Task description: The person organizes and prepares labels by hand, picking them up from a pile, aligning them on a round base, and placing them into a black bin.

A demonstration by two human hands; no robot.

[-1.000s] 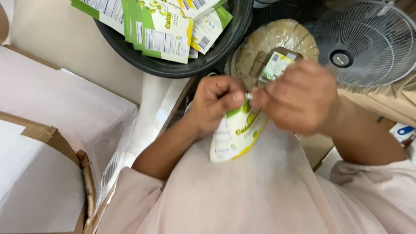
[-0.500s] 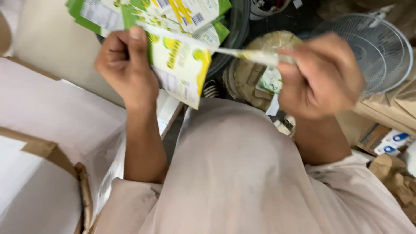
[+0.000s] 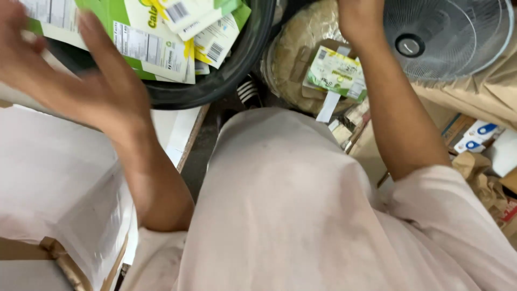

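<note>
Head view, single frame, looking down over the wearer's pale shirt.

Item 1: left hand (image 3: pixel 70 81), upper left of the frame, blurred. Fingers (image 3: pixel 99 46) spread apart and holding nothing, hovering just above the near rim of the black tub (image 3: pixel 237 75).

Item 2: green and white packets (image 3: pixel 161 37), a loose pile of flat pouches inside the black tub, upper centre-left. The nearest packet lies just beyond the left fingertips; whether they touch it cannot be told through the blur.

Item 3: right hand (image 3: pixel 358 16), top centre, cut off by the frame edge. Its fingers are out of view, so whether they are apart or clamped on anything cannot be told.

Item 4: round woven basket (image 3: pixel 301 48) below the right wrist, with a single packet (image 3: pixel 336 73) and a white strip (image 3: pixel 328 105) lying on it.

Item 5: white fan (image 3: pixel 447 37), upper right; cardboard boxes (image 3: pixel 474 134) at right; white sheets (image 3: pixel 54 178) at left.

Risk, as a judgement: the packets are heaped high against the tub's rim, and a quick sweep of the open left hand could knock some over the edge onto the sheets. The white strip hangs off the basket's edge and could slide to the floor.
</note>
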